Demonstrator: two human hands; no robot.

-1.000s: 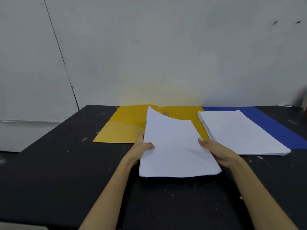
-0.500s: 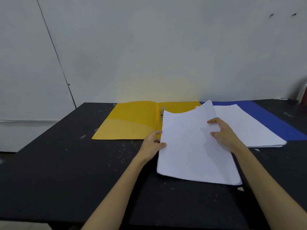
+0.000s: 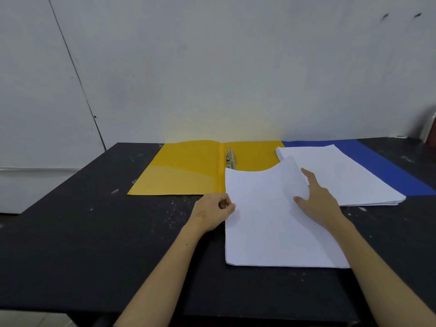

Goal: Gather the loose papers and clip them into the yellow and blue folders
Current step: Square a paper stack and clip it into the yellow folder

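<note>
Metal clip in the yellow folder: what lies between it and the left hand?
Head view: bare yellow folder, black table. The near paper stack lies just right of that line between clip and left hand.

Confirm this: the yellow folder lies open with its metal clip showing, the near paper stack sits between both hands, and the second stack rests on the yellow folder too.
Not quite. The head view shows the second stack resting on the blue folder, not the yellow folder. The rest holds: the clip shows, and the near stack sits between the left hand and right hand.
</note>
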